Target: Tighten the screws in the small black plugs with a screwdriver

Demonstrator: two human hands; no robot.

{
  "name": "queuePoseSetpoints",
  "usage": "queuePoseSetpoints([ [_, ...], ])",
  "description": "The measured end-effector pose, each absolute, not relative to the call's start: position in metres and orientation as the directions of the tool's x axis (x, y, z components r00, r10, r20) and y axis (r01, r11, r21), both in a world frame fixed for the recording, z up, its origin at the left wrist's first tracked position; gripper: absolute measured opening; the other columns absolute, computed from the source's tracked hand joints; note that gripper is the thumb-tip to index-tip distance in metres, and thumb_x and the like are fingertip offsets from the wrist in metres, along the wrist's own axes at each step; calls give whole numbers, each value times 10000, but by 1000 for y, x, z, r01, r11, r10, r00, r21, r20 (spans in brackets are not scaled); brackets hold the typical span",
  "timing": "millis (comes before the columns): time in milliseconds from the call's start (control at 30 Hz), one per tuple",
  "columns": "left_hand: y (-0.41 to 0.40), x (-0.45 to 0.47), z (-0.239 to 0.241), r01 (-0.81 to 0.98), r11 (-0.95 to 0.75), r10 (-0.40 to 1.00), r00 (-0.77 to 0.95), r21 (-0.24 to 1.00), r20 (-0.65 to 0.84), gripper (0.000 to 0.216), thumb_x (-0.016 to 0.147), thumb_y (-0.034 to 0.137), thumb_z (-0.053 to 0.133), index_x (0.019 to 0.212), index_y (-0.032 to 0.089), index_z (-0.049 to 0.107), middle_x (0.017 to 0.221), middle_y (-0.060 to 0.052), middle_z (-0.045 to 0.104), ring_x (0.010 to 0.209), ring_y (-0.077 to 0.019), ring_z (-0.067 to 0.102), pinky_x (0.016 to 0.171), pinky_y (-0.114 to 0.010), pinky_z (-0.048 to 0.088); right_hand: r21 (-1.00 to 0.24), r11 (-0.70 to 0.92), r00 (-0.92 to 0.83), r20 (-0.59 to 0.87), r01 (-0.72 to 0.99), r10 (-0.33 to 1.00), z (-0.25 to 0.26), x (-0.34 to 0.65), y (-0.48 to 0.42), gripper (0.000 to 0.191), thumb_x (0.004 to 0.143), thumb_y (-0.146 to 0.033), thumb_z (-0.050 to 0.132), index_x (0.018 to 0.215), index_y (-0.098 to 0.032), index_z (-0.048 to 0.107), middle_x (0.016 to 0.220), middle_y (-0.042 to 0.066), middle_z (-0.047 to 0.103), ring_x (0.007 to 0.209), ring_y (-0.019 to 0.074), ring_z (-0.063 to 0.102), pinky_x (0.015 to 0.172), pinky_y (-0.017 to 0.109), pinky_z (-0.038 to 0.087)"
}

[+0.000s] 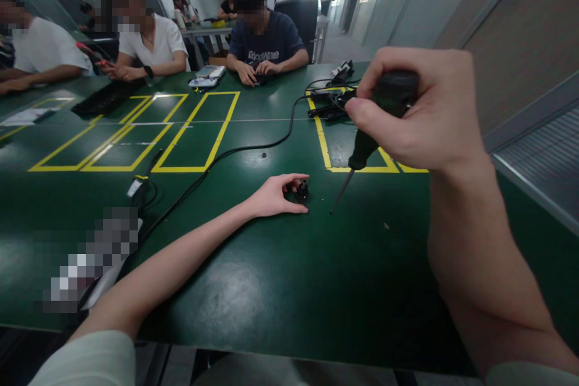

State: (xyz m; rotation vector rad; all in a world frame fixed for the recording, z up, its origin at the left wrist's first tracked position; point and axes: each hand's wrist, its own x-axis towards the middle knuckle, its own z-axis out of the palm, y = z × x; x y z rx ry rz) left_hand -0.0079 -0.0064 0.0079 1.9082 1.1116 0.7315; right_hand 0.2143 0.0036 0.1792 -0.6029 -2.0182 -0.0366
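Observation:
My left hand lies on the green table around a small black round part with a short upright stub. Thumb and index finger stretch out on either side of the part, apart from each other. The other fingers curl close behind it; whether they touch it I cannot tell. Raised at the right, my right hand is wrapped round the dark handle of a screwdriver. The thin shaft slants down to the left, its tip a little right of the black part and not touching it.
A black cable crosses the green table from a power strip, partly blurred out, at the left. Black cables and parts lie by yellow tape outlines. Across the table, a person in a dark shirt handles something dark.

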Motion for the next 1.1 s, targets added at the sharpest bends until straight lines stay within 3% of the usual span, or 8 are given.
queuePoseSetpoints([
  [67,-4,-12,10,364,-303,856,510,881,84,829,703,257,885,1478,199,595,1301,-115,754,1163,-258,684,965,-372,484,-219,888,-399,832,404,386,180,214,3,208,819,-245,676,668,-175,551,598,-47,465,545,48,344,568,233,351],
  [167,-1,-15,10,292,-285,821,566,913,75,672,782,215,794,1432,200,622,1306,-114,756,1158,-240,696,979,-370,475,-234,904,-412,829,357,377,180,214,2,225,846,-256,666,674,-169,550,616,-45,448,561,45,350,573,219,367],
  [233,-2,-13,7,304,-281,847,525,910,86,623,785,243,806,1382,188,636,1196,-96,776,1057,-220,710,930,-351,486,-239,913,-411,834,332,368,180,214,3,239,866,-268,662,679,-165,553,628,-45,444,567,41,348,578,212,376],
  [367,-8,-7,2,463,-310,931,326,830,166,724,677,357,926,1298,184,596,968,-27,704,833,-188,646,769,-318,488,-223,918,-374,862,328,343,179,213,4,293,897,-336,665,688,-164,557,624,-50,427,562,34,331,610,219,400],
  [533,-10,-6,2,470,-343,922,335,813,195,849,604,375,971,1328,206,561,1079,-46,689,862,-190,645,797,-330,510,-209,906,-279,905,369,322,176,210,6,364,917,-436,651,687,-175,544,655,-35,495,604,57,420,616,238,376],
  [600,-8,-8,5,417,-320,916,366,851,165,741,664,346,934,1306,198,596,1063,-47,720,874,-184,656,825,-328,515,-198,898,-251,916,393,312,175,208,8,371,909,-445,668,683,-175,550,657,-30,521,607,62,432,605,242,370],
  [767,-7,-10,7,395,-275,914,390,877,111,324,760,355,860,979,149,740,900,-41,748,822,-175,657,792,-311,519,-203,883,-238,915,422,324,170,205,13,324,905,-411,670,706,-182,557,659,-30,533,604,67,440,599,249,376],
  [1100,-6,-8,0,344,-257,917,383,903,115,340,743,348,887,972,134,755,926,-62,772,861,-189,695,838,-325,553,-212,868,-235,909,448,343,164,200,15,202,861,-252,689,734,-205,539,645,-36,525,576,79,441,568,258,377],
])
